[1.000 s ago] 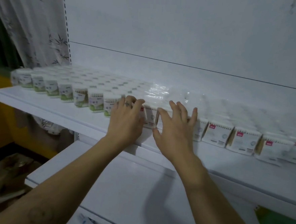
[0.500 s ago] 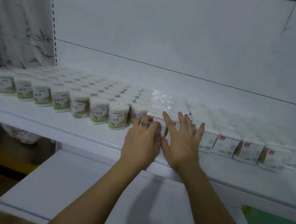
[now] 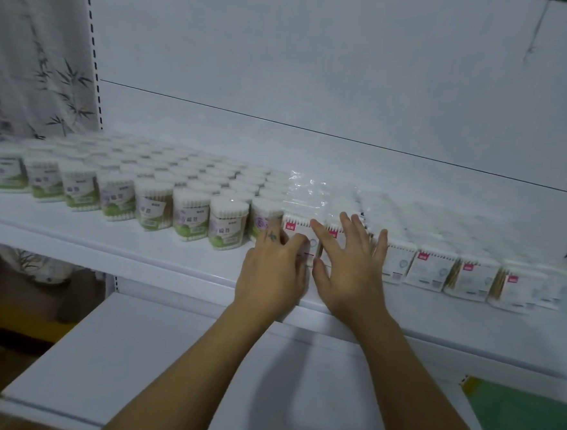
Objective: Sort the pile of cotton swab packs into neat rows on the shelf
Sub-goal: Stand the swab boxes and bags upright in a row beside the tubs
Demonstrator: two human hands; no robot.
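Observation, head view. Both hands were at the front row on the shelf (image 3: 132,248), at the seam where the round green-label tubs (image 3: 189,216) ended and the square red-label packs (image 3: 431,270) began. The packs stood directly ahead of the hands, faces toward the person. The row's long axis ran left to right along the shelf's front edge, with further rows behind it under clear wrap (image 3: 305,191).

State, left hand (image 3: 271,267): fingers bent against the front of the first square pack (image 3: 296,229), which stood just beside the last round tub (image 3: 263,221). Whether it pinched that pack or only pressed on it could not be told.

State, right hand (image 3: 350,270): opened out, fingers (image 3: 350,224) straight and spread, laid across the faces of the second square pack (image 3: 332,235) and its neighbour. Nothing clamped. The two hands lay side by side, almost touching.

Judgement: the step in hand looked like squaring the near end of the square row, not a lift. The next move turned on direction. The packs lay away from the palms, so a push would go straight back toward the rear wall (image 3: 351,85), and a slide would go sideways along the row. The left hand was nearer the tub/pack seam and suited closing any gap there. The right hand was nearer the run of packs further right, which stood in line, clear of both hands. Sorting looked largely done. The far right end was blurred and was not assessed.
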